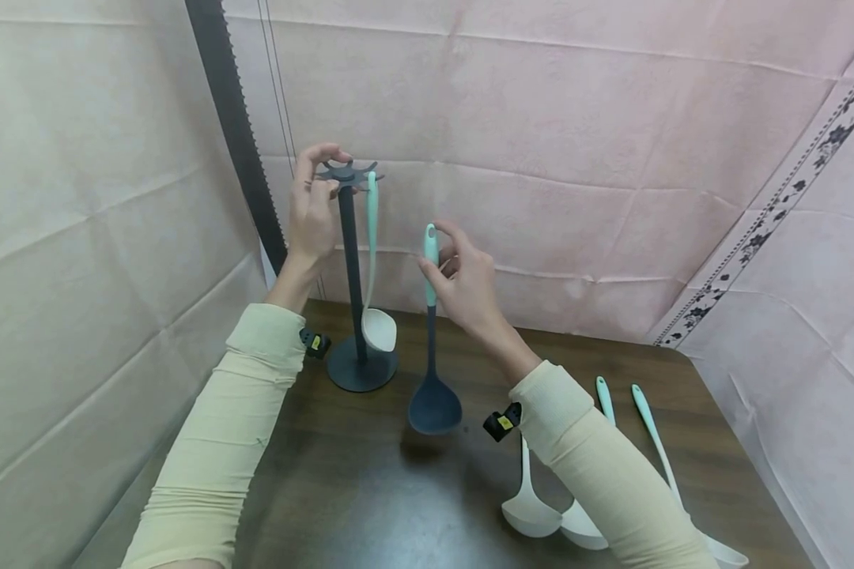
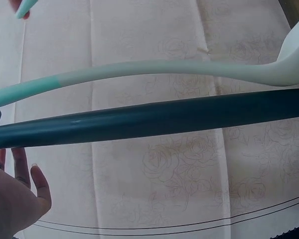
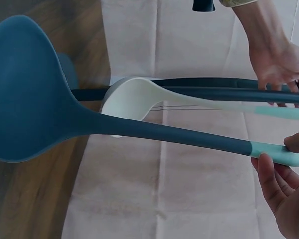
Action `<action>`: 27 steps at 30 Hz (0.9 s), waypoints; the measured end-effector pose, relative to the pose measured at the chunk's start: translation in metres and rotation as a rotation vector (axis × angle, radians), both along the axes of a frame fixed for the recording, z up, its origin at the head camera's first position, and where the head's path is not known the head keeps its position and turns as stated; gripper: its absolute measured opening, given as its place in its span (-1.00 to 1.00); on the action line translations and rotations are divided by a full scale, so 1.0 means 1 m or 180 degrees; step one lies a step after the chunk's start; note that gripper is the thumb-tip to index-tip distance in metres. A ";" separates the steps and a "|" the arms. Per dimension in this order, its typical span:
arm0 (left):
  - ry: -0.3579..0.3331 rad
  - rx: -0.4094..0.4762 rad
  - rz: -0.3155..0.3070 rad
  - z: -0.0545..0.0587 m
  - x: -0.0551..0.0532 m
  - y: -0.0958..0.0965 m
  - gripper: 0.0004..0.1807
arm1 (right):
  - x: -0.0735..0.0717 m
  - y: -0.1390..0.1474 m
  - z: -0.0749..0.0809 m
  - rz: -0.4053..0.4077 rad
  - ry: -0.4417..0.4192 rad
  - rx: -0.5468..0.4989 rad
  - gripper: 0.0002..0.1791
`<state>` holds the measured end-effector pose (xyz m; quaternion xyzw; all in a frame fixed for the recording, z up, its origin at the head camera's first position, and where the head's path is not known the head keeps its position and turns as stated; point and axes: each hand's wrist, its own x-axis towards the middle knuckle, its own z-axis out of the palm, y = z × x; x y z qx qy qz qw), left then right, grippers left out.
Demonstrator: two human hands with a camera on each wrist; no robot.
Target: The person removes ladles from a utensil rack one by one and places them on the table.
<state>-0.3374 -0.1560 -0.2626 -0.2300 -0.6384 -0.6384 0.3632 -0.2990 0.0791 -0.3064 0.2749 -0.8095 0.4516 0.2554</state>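
A dark utensil stand point(image 1: 350, 261) with a hooked top and a round base stands upright on the table. My left hand point(image 1: 313, 209) grips its hooked top, fingers and thumb at the rim. From one hook hangs a white ladle point(image 1: 379, 329) with a mint handle, beside the pole. To the right, my right hand point(image 1: 466, 280) pinches the mint handle of a dark blue ladle point(image 1: 435, 405). That ladle hangs bowl down above the table, apart from the stand. In the right wrist view its bowl point(image 3: 25, 89) appears large, with the fingers at the handle's end.
Several white utensils with mint handles lie at the table's right, including a ladle point(image 1: 531, 512) and a long-handled one point(image 1: 655, 435); my right sleeve point(image 1: 612, 466) partly covers them. Cloth walls point(image 1: 541, 158) enclose the wooden table point(image 1: 356, 490) at the back and sides.
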 end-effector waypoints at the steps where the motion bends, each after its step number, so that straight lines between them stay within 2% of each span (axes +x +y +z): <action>1: -0.0002 -0.0001 0.0013 0.000 0.000 0.000 -0.46 | -0.001 0.001 -0.001 -0.0012 -0.0020 -0.0003 -0.44; 27: 0.0025 -0.0032 0.0066 -0.001 -0.001 0.000 -0.45 | -0.009 0.021 -0.022 -0.0178 -0.0190 -0.0038 -0.45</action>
